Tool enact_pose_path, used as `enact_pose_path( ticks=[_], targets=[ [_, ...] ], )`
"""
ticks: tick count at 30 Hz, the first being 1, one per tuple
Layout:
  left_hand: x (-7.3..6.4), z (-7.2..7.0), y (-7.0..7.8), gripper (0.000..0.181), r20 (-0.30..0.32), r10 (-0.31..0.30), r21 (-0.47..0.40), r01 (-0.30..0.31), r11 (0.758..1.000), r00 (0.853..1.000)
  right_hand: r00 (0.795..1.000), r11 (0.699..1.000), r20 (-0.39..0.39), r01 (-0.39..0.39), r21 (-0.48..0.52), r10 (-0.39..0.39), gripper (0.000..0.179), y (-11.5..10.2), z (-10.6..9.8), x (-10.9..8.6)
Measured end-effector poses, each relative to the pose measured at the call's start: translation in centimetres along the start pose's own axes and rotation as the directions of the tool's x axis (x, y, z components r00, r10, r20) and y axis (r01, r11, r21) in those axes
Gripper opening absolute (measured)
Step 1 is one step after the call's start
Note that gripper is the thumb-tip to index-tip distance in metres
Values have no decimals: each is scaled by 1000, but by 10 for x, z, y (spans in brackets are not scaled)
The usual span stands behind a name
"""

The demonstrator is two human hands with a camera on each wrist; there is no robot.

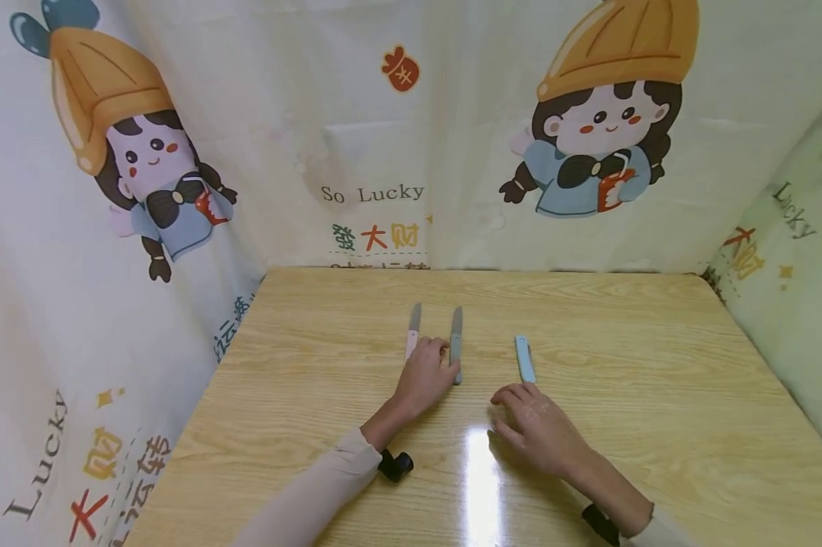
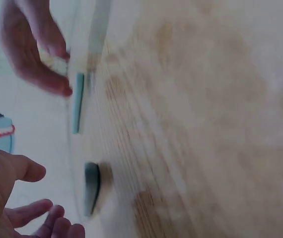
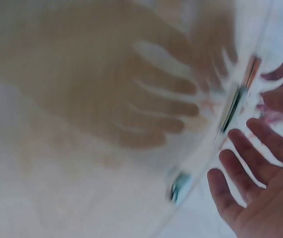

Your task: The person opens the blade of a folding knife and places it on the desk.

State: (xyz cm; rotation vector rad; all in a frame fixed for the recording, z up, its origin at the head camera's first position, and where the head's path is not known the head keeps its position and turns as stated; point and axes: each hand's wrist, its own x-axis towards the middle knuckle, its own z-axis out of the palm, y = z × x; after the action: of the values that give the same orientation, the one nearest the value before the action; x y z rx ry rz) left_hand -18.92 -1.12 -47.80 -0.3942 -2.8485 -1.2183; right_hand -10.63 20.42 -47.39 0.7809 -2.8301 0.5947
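Note:
Two folding knives lie side by side with blades out, pointing away from me: one with a pink handle [image 1: 412, 343], one with a grey-green handle [image 1: 456, 348]. Over them hovers my left hand [image 1: 427, 374], hiding the lower pink handle; its thumb is near the grey-green handle. In the left wrist view, that hand [image 2: 17, 198] has its fingers spread loosely and holds nothing. A light blue folding knife [image 1: 524, 358], folded, lies to the right. Just below it is my right hand [image 1: 537, 427], fingers apart and empty in the right wrist view, the blue knife [image 3: 179, 186] beyond.
The knives lie on a light wood-grain table [image 1: 301, 365]. A patterned curtain [image 1: 479, 152] rises behind its far edge and along both sides. A bright reflection shows on the tabletop between the forearms. Each wrist wears a black camera mount [image 1: 396, 465].

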Motion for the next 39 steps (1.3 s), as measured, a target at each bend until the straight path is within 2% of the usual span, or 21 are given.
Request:
enact_pose_path(
  ticks=[3,6,9,12,15,20,22,26,30,35,39],
  targets=[
    [-12,-1,6,36,9,39,56,-39,998,999,998,998,-14,54,-18,-54,32,13,-9,3],
    [-23,-3,10,36,37,71,51,-73,996,997,995,995,-15,102,-9,-103,43,30,-18,9],
    [-33,-5,12,37,72,96,40,-99,994,993,995,995,15,100,20,-100,52,46,-27,14],
    [-40,-6,11,37,93,133,31,-136,990,987,994,995,79,64,75,-70,58,59,-35,21],
    [-45,-4,10,36,134,190,18,-194,981,973,990,989,142,1,146,-22,70,73,-38,27],
    [-52,0,8,32,217,283,-32,-283,959,934,970,972,244,-58,228,1,91,93,-36,44],
    [-56,1,8,32,255,297,-70,-289,955,920,959,967,283,-72,245,-1,95,98,-36,53],
    [-63,1,13,32,321,288,-170,-244,955,902,936,965,349,-128,229,41,96,106,-38,66],
    [-69,-2,20,32,334,309,-255,-230,939,891,919,962,385,-178,208,87,99,110,-39,70],
    [-71,-2,22,31,327,336,-274,-252,928,883,921,948,371,-214,235,115,102,112,-37,67],
    [-71,-1,20,37,356,322,-303,-217,928,877,943,938,318,-196,285,100,104,113,-35,62]
  ],
)
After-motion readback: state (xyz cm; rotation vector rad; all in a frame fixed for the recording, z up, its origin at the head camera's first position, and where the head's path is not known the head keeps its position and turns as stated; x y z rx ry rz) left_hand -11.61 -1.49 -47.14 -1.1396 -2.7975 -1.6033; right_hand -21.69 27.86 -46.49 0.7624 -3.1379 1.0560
